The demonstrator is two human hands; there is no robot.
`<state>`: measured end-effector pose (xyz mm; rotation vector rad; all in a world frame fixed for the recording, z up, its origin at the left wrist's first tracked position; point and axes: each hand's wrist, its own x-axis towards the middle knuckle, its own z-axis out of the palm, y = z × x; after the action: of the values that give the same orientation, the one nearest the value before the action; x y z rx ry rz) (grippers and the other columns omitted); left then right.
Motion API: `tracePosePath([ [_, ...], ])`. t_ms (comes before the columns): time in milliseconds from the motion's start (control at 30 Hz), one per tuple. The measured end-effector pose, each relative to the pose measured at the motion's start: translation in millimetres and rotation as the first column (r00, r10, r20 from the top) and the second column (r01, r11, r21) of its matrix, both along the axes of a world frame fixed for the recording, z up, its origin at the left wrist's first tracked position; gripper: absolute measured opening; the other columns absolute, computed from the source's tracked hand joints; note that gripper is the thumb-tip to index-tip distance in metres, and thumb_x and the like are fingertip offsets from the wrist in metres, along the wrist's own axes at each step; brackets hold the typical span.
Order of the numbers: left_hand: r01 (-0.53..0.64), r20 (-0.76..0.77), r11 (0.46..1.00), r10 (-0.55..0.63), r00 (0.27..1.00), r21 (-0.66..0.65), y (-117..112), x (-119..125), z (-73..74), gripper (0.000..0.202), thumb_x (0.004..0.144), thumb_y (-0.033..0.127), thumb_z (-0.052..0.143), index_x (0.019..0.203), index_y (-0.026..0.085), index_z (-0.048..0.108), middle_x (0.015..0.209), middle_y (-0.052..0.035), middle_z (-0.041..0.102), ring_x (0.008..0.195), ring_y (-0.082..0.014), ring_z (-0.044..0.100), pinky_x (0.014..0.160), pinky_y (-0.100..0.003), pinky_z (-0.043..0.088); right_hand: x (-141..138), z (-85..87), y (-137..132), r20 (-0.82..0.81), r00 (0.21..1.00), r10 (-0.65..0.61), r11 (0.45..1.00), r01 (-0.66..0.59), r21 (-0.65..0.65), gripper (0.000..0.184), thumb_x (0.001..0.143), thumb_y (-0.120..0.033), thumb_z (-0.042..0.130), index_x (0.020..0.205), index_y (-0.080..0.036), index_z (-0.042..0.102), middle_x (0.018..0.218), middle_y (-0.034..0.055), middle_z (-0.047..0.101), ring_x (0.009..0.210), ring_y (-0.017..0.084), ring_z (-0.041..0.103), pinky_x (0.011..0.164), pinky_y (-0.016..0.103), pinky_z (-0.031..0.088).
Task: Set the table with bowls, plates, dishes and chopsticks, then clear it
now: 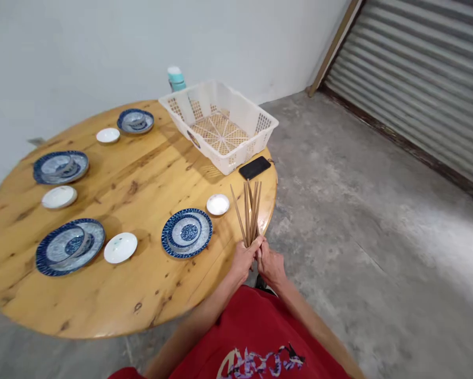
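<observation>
Both my hands meet at the near right edge of the round wooden table (133,179). My left hand (242,261) and my right hand (271,265) are closed together round the lower ends of a bundle of several brown chopsticks (250,210), which fan upward over the table edge. Just left of the chopsticks lie a blue patterned plate (186,232) holding a small bowl and a small white saucer (218,204).
Three more blue plates (70,245) (60,167) (136,120) with white saucers (120,247) beside them ring the table. A white plastic basket (220,123) stands at the far right edge, a black phone (254,168) near it, a teal bottle (175,78) behind. Concrete floor and a metal shutter lie to the right.
</observation>
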<state>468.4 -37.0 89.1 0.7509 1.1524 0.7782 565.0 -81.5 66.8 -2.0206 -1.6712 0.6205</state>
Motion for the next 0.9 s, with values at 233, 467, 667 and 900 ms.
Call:
tracePosePath([
  [233, 0.173, -0.195, 0.951, -0.124, 0.973, 0.258, -11.3, 43.0, 12.5, 0.043, 0.080, 0.055, 0.062, 0.080, 0.013, 0.070, 0.066, -0.0012, 0.060, 0.060, -0.0120, 0.050, 0.054, -0.022, 0.038, 96.1, 16.8, -21.3, -0.493, 0.870, 0.000, 0.982, 0.093, 0.164, 0.041, 0.096, -0.047, 0.044, 0.121, -0.020, 0.060, 0.119, 0.0121, 0.070, 0.106, 0.024, 0.068, 0.092, 0.038, 0.052],
  [467, 0.515, -0.205, 0.797, -0.473, 0.857, 0.314, -53.3, 104.1, -0.2, 0.040, 0.086, 0.053, 0.056, 0.073, 0.015, 0.061, 0.063, 0.0006, 0.054, 0.059, -0.0121, 0.048, 0.057, -0.023, 0.037, 136.3, 60.5, -15.7, -0.953, 0.286, -0.096, 0.985, 0.165, -0.050, 0.049, 0.072, -0.043, 0.078, 0.113, -0.022, 0.062, 0.093, 0.0054, 0.073, 0.082, 0.021, 0.071, 0.071, 0.032, 0.058],
  [667, 0.495, -0.328, 0.819, -0.402, 0.855, 0.288, -54.9, 119.2, -0.1, 0.038, 0.090, 0.045, 0.050, 0.067, 0.016, 0.055, 0.058, 0.0014, 0.052, 0.053, -0.0106, 0.047, 0.055, -0.023, 0.036, 131.3, 72.0, 3.9, -0.972, 0.176, -0.157, 0.977, 0.172, -0.127, 0.031, 0.076, -0.043, 0.075, 0.069, -0.020, 0.055, 0.049, -0.0077, 0.046, 0.040, 0.008, 0.046, 0.041, 0.020, 0.038],
  [900, 0.288, -0.336, 0.909, -0.182, 0.924, 0.302, -3.1, 114.1, -20.7, 0.024, 0.078, 0.033, 0.059, 0.064, 0.019, 0.045, 0.059, 0.0042, 0.044, 0.056, -0.0090, 0.037, 0.053, -0.022, 0.031, 112.8, 74.3, 78.3, -0.965, 0.259, -0.037, 0.998, 0.062, -0.021, 0.039, 0.075, -0.045, 0.075, 0.061, -0.021, 0.048, 0.047, -0.0092, 0.038, 0.038, 0.005, 0.030, 0.039, 0.021, 0.026],
])
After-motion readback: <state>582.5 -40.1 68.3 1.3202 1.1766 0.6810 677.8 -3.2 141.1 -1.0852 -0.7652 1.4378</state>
